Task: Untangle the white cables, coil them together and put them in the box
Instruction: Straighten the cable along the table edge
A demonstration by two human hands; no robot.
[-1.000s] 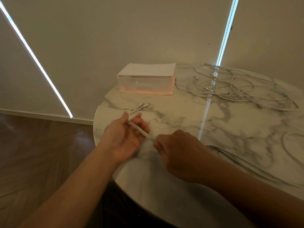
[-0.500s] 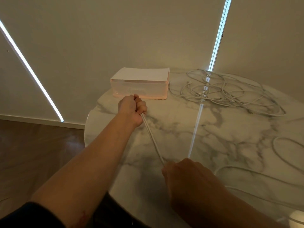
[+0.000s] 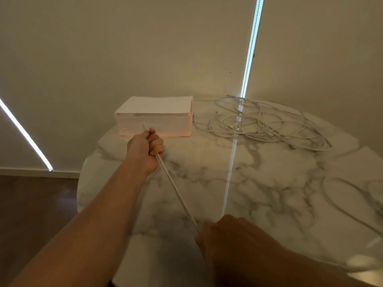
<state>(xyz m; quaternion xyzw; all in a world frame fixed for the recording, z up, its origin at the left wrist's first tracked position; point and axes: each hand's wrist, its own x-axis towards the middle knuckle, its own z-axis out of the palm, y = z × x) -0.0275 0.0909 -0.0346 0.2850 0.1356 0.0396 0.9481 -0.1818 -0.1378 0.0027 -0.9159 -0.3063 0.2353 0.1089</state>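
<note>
My left hand (image 3: 147, 146) is closed in a fist round white cables (image 3: 176, 189), just in front of the translucent box (image 3: 154, 123). The cable ends stick out above the fist. The cables run taut and straight down to my right hand (image 3: 226, 237), which grips them near the table's front edge. A tangled heap of white cables (image 3: 261, 123) lies at the back right of the table. Another loop of cable (image 3: 348, 201) lies on the right.
The round marble table (image 3: 248, 170) has its left edge close to my left arm, with dark wooden floor (image 3: 37, 204) beyond. A wall with bright light strips (image 3: 250, 46) stands directly behind the box.
My left hand closed round the cables and moved away towards the box while my right hand drew back, stretching the cables taut. In the last half second little moved.
</note>
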